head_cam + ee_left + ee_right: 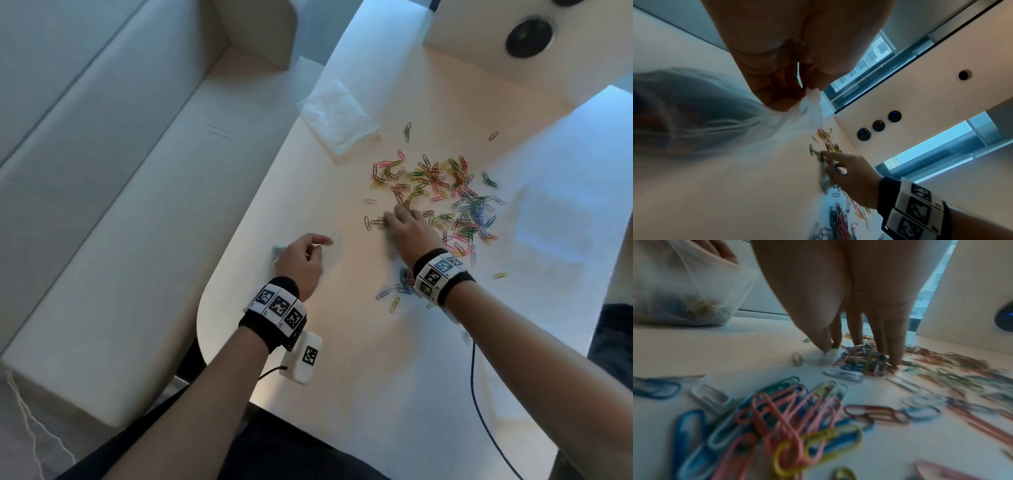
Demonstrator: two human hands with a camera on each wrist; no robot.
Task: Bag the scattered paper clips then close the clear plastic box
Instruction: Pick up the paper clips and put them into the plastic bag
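Observation:
Coloured paper clips (438, 181) lie scattered across the middle of the white table (342, 377). My right hand (407, 226) is over their near-left part. Its straight fingers (857, 331) and thumb stand on their tips around a small heap of clips (863, 356). To the left my left hand (301, 260) pinches the rim of a clear plastic bag (330, 255), which rests on the table. Some clips lie in the bag's bottom (694, 308). A faint clear rectangle (555, 222) at the right may be the box.
A crumpled white sheet (337, 116) lies at the table's far left edge. A white panel with round black sockets (529, 37) stands at the back. A pale bench (102, 171) runs along the left. A dark cable (479, 394) trails from my right wrist.

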